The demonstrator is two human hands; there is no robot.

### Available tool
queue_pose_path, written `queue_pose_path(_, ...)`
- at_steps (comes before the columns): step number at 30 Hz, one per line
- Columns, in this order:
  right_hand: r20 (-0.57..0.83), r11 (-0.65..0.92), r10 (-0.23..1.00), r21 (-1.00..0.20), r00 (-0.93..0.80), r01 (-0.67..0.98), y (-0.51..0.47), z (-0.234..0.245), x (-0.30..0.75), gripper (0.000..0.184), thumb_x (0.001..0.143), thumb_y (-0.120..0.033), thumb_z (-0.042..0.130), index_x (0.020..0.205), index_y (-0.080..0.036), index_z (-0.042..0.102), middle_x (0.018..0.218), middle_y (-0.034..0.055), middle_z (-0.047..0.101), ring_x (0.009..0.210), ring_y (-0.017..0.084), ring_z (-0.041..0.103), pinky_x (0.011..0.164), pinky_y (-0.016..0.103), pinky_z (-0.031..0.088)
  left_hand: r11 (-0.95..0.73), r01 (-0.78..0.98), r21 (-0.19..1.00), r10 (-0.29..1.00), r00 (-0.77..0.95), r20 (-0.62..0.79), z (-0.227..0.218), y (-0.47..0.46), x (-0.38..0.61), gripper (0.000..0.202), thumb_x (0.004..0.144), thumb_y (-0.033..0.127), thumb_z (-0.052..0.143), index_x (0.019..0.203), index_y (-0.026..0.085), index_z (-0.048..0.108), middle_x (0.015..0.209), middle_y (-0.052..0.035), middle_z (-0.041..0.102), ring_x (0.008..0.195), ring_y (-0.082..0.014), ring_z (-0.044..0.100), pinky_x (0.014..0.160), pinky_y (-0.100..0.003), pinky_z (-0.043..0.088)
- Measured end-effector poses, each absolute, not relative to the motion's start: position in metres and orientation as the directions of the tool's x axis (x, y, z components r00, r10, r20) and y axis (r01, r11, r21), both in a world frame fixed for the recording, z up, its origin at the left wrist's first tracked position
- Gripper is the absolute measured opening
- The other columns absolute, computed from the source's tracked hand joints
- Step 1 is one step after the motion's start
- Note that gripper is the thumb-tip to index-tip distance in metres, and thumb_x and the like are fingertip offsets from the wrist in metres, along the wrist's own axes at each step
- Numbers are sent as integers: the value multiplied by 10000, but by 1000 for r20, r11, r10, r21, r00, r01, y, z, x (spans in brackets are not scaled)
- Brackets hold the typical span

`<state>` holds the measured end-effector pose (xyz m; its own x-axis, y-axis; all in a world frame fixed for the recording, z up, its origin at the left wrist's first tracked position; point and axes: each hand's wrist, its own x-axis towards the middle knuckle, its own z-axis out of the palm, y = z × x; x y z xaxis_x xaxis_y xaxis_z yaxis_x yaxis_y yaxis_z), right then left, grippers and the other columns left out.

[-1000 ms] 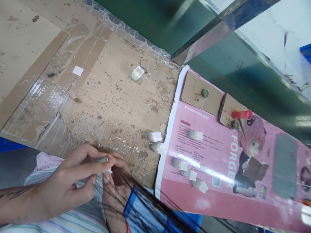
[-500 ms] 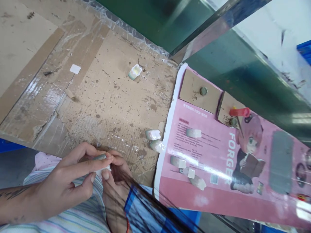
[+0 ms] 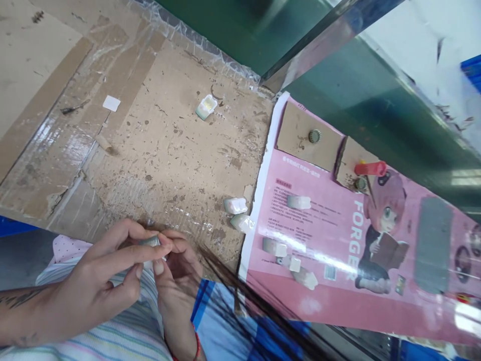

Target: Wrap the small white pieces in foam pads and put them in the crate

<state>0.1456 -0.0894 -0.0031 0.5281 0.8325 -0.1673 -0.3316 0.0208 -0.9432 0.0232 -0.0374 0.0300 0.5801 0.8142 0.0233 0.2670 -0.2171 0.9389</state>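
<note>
Taped, stained cardboard (image 3: 169,150) covers the bench in front of us, with a green wall behind it and a glossy pink poster (image 3: 338,260) laid over its right side. At the near left edge our left hand (image 3: 101,286) is curled, its thumb and forefinger pinching a small grey-white piece (image 3: 149,242) just above our striped lap. Our right hand (image 3: 176,271) meets it from below, fingers bent up against the same piece, so both hands grip it between them.

Compared with a second ago, almost nothing changes in the grip: the piece stays pinched in the same spot at the cardboard's edge, and only the view drifts a little, the bench sliding slightly up and left. We judge the fiddling with this one piece is still going on and not finished.

Further right, two similar whitish pieces (image 3: 239,213) lie at the cardboard's edge just beside the poster, and several more (image 3: 289,255) lie on the poster itself. A small green-rimmed tray (image 3: 206,107) sits well up the cardboard. At the far right a red-handled tool (image 3: 370,168) rests on a cardboard scrap.
</note>
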Motion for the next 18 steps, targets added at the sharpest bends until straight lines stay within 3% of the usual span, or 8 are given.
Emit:
queue_pose_path(6, -254, -39, 847, -905, 467, -423, -92, -4, 152, 197, 821, -397, 902, 990, -324, 833, 1021, 3, 760, 799, 136, 750, 679, 214, 613, -173, 214, 961, 773, 635, -2, 30, -31, 19, 628, 1013, 76, 437, 1496, 469, 517, 1198, 27, 540, 1160, -98, 598, 1004, -78, 486)
queue_pose_path(13, -221, -19, 868, -910, 446, -415, -89, 0, 158, 248, 839, -430, 887, 1070, -348, 843, 1054, 19, 767, 869, 161, 772, 719, 232, 641, -158, 203, 966, 739, 674, -21, 28, -27, 16, 674, 1035, 73, 443, 1576, 475, 426, 1329, 5, 515, 1275, -116, 563, 1075, -112, 471)
queue_pose_path(18, -215, -7, 885, -893, 413, -450, -88, 0, 159, 243, 846, -373, 889, 1083, -367, 835, 1083, 4, 754, 893, 135, 769, 768, 210, 641, -217, 223, 950, 763, 646, 23, 27, -29, 17, 633, 1034, 100, 472, 1556, 457, 477, 1263, -14, 554, 1180, -142, 608, 1016, -139, 530)
